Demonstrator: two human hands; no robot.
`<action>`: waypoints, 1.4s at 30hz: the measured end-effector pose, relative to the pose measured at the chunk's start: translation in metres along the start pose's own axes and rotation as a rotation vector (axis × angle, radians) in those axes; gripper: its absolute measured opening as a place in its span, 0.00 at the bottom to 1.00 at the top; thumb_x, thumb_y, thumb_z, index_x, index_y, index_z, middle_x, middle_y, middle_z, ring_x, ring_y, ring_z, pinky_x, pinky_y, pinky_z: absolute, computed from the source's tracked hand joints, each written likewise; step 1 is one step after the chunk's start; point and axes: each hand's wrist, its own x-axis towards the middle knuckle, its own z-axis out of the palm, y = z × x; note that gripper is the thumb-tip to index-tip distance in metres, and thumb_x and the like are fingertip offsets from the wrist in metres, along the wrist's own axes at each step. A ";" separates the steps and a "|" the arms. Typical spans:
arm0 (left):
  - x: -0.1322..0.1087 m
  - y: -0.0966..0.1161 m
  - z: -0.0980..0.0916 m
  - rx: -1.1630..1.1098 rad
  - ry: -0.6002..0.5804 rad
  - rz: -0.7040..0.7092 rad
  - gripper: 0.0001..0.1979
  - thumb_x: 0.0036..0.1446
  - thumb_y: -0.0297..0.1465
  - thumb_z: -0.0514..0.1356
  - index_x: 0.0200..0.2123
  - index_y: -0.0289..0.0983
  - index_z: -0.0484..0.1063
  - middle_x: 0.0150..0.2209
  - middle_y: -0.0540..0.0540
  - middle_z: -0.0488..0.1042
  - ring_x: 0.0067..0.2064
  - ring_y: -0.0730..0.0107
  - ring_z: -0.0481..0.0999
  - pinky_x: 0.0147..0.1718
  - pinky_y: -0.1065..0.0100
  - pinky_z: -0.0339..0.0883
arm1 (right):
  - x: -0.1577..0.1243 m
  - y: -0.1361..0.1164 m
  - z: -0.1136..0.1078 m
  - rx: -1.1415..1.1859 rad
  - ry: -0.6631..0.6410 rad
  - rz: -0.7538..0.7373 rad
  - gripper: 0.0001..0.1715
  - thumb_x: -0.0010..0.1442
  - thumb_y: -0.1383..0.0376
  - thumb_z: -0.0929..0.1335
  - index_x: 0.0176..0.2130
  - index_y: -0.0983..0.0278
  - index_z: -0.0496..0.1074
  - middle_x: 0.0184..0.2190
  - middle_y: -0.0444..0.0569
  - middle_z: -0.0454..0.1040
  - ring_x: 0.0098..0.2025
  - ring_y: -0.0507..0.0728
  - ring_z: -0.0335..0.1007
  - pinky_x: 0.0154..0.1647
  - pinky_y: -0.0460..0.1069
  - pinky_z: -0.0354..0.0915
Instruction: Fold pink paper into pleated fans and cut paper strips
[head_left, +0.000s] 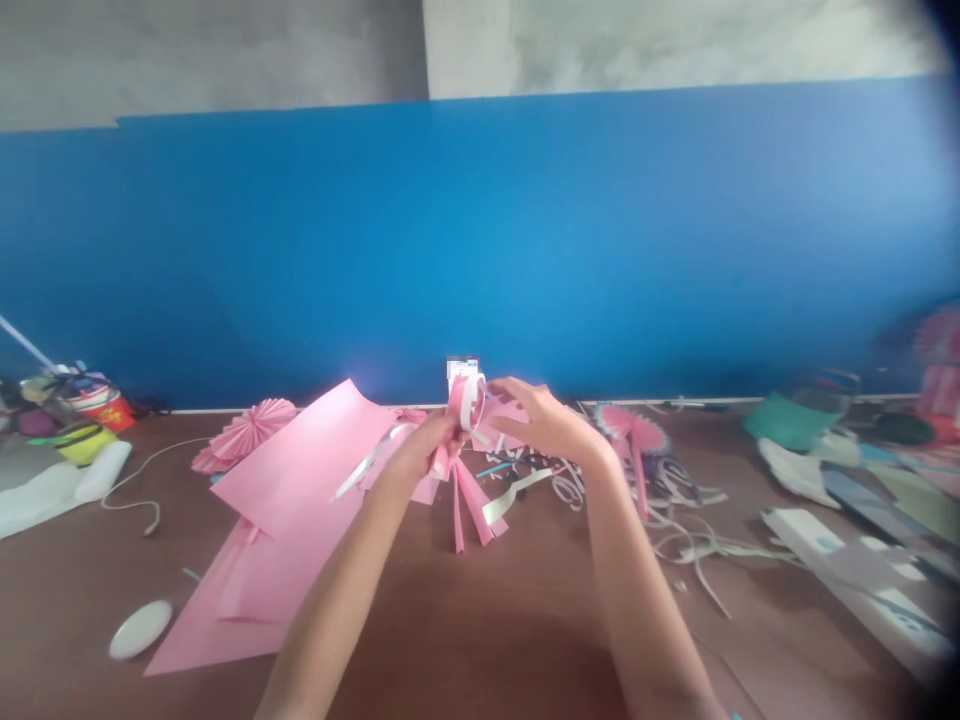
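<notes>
- left hand (416,452) is shut tight on a bunch of pink paper strips (466,410), arm coming up from below
- right hand (541,420) is half open, palm down, fingers reaching just beside the strips, arm coming up too
- the strips sit between both hands, with long ends hanging down
- small white card (462,372) stands behind them, its writing too small to read
- big pink paper sheet (292,470) lies on the brown table (525,640), just left of the hands
</notes>
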 end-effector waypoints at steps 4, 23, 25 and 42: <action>-0.003 0.005 0.005 -0.081 0.028 0.030 0.09 0.51 0.35 0.61 0.28 0.36 0.68 0.18 0.55 0.61 0.16 0.82 0.55 0.16 0.76 0.48 | 0.008 -0.010 0.014 0.021 0.125 -0.041 0.27 0.63 0.61 0.68 0.60 0.58 0.65 0.56 0.52 0.74 0.51 0.59 0.74 0.49 0.53 0.67; -0.036 0.030 0.022 0.028 -0.107 0.192 0.15 0.52 0.40 0.70 0.32 0.33 0.74 0.22 0.51 0.70 0.19 0.82 0.62 0.17 0.75 0.51 | 0.021 0.014 0.019 0.374 0.702 0.035 0.13 0.63 0.57 0.67 0.34 0.64 0.72 0.29 0.47 0.78 0.31 0.54 0.75 0.34 0.47 0.66; -0.033 0.028 0.020 0.038 -0.022 0.234 0.15 0.52 0.40 0.70 0.30 0.33 0.74 0.22 0.51 0.71 0.19 0.82 0.62 0.16 0.75 0.52 | 0.019 0.026 0.013 0.333 0.692 0.096 0.13 0.62 0.57 0.68 0.34 0.64 0.74 0.27 0.47 0.78 0.30 0.55 0.74 0.35 0.48 0.66; -0.023 0.021 0.016 0.017 0.055 0.279 0.16 0.55 0.35 0.65 0.21 0.36 0.65 0.15 0.55 0.62 0.17 0.80 0.59 0.18 0.72 0.51 | 0.010 0.005 0.005 0.194 0.229 -0.179 0.22 0.67 0.60 0.67 0.59 0.59 0.68 0.55 0.53 0.72 0.53 0.58 0.72 0.50 0.52 0.68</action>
